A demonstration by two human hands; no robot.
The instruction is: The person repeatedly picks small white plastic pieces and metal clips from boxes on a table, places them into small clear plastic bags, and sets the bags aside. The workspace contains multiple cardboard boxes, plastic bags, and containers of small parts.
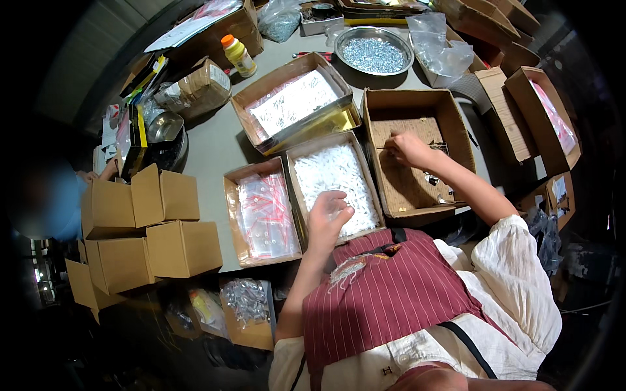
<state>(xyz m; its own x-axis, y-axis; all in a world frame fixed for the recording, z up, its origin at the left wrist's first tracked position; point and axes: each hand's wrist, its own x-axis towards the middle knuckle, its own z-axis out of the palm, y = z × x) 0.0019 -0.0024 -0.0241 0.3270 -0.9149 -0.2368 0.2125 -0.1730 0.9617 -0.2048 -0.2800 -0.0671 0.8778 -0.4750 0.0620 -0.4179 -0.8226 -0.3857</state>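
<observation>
My left hand [325,221] is over the near end of a cardboard box [291,159] filled with small white plastic pieces [336,173]. Its fingers are loosely curved, with the thumb apart, and I see nothing between them. My right hand [411,149] reaches into a larger brown cardboard box [460,117], near its left wall. The fingertips there are pinched together; whatever they hold is too small to make out. A few small dark metal parts [438,148] lie on that box's bottom, partly behind my right wrist.
Left of the white pieces stands a box of clear red-edged bags [264,215]. Beyond are a box with a handwritten sheet [297,104], a metal bowl of small silvery parts [373,55] and a yellow bottle [238,57]. Empty cartons [120,264] are stacked left, near another person's hand [107,171].
</observation>
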